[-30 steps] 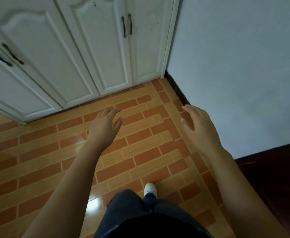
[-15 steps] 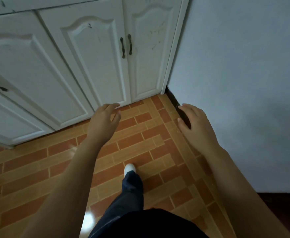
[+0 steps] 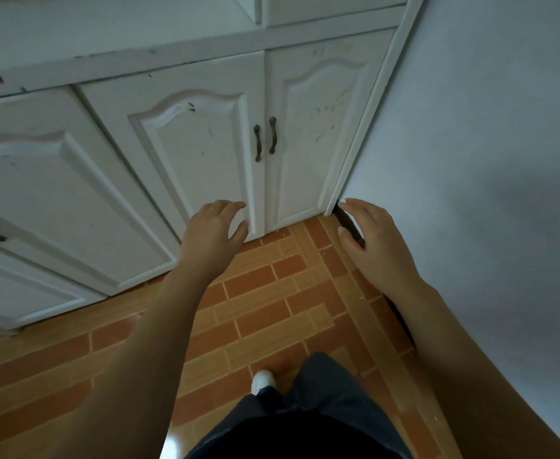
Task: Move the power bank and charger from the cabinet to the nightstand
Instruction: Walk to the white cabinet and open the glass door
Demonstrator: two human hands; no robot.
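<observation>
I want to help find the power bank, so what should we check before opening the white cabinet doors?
1. Left hand empty and free: ok.
2. Right hand empty and free: ok.
3. Two dark door handles in view, ahead of both hands: ok.
4. Cabinet doors open: not ok, both shut.
5. Power bank and charger seen: cannot tell, nothing shows with the doors shut.
6. Tiled floor in front of the doors free of clutter: ok.
</observation>
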